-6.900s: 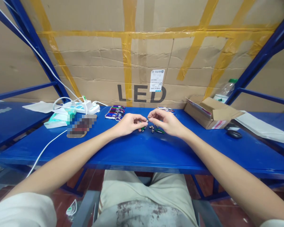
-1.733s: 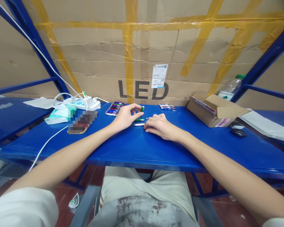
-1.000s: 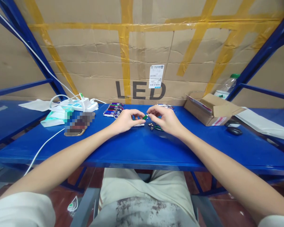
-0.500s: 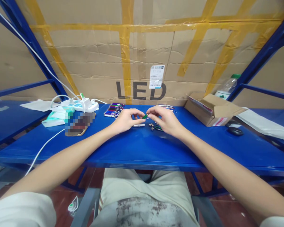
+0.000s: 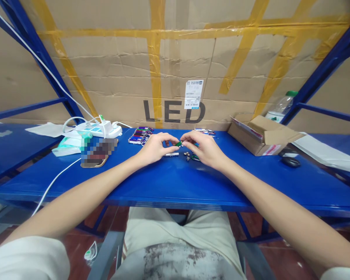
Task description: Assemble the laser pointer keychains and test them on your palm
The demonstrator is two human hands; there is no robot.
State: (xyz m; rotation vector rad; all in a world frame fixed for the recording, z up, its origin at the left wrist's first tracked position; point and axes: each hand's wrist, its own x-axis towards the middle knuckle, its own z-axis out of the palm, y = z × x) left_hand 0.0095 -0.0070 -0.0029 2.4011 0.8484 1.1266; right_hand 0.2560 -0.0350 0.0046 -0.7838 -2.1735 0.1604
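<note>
At mid-frame, just above the desk point(image 5: 175, 182), our left hand point(image 5: 154, 147) and right hand point(image 5: 205, 149) pinch opposite ends of the small green flashlight point(image 5: 179, 144), their grip closed to steady it between fingertips.

Bare blue table point(image 5: 175, 182) lies open near the edge; cardboard box point(image 5: 264, 136) and power strip point(image 5: 100, 129) flank it.

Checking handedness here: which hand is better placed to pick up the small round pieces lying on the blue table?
Probably the right hand: the small round pieces lie just beside its fingers, while the left hand pinches the green tube and sits farther off.
</note>
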